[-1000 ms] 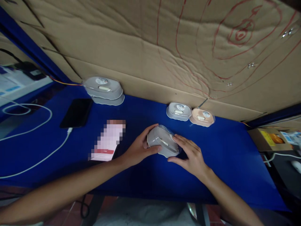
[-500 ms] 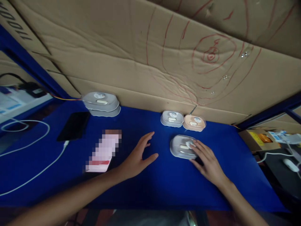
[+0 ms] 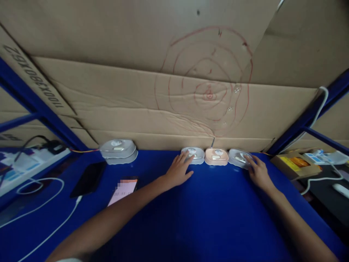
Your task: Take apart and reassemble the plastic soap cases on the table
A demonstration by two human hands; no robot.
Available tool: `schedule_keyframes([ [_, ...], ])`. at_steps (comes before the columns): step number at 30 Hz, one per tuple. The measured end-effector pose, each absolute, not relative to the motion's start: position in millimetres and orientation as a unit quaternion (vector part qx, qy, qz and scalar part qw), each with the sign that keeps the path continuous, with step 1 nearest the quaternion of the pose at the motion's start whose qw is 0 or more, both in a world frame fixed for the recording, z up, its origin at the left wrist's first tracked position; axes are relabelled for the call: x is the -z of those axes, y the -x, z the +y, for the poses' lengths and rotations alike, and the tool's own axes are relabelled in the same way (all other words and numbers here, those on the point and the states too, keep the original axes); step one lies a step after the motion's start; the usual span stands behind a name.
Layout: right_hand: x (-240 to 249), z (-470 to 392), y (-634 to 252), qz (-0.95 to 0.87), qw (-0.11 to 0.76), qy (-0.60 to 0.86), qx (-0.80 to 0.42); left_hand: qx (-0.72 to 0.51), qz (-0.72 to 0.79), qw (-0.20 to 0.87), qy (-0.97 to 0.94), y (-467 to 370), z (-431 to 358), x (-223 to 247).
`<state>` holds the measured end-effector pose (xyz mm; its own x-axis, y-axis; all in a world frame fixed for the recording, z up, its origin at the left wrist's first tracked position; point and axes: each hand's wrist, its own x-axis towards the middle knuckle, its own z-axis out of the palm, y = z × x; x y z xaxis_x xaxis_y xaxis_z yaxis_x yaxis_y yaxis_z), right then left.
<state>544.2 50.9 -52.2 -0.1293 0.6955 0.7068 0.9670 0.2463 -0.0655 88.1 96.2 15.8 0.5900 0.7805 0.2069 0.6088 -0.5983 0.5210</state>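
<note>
Three oval plastic cases with clear covers stand in a row against the cardboard. My left hand (image 3: 178,173) reaches to the left grey case (image 3: 200,157); its fingers are stretched out and touch the case's top, thumb apart. In the middle is the peach case (image 3: 216,156), close beside it. At the row's right end, my right hand (image 3: 260,175) holds the other grey case (image 3: 236,159) by its right side, fingers on the cover and thumb low in front. Each cover has a round sticker and a small pale bar.
Two stacked grey cases (image 3: 118,153) stand at the back left. Before them lie a dark phone (image 3: 88,180) on a white cable and a lit phone (image 3: 122,193). An open cardboard box (image 3: 283,165) sits right of the blue table (image 3: 207,218). Blue posts flank the cardboard wall (image 3: 122,91).
My right hand has slid its grey case back and right, into line beside the peach case. My left hand has moved forward onto the left grey case. The view has tilted up.
</note>
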Motion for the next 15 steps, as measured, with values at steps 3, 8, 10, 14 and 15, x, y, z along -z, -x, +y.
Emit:
schedule_keyframes([
  [3,58.3,62.1,-523.5,-0.713,0.29,0.599,0.22,-0.22,0.402,0.168,-0.873,-71.7,91.8,-16.1],
  [8,68.4,61.8,-496.5,-0.712,0.251,0.622,0.21,-0.21,0.388,0.125,-0.889,-21.2,37.1,-12.8],
  [10,64.9,59.6,-478.5,-0.705,0.23,0.635,0.215,-0.216,0.391,0.133,-0.885,-8.3,21.2,-12.2],
  [14,44.7,48.4,-417.2,-0.687,0.24,0.632,0.265,-0.216,0.393,0.138,-0.883,-2.2,18.5,-6.6],
  [15,39.9,44.4,-398.4,-0.707,0.255,0.606,0.262,-0.213,0.388,0.138,-0.886,-2.8,21.1,-3.9],
])
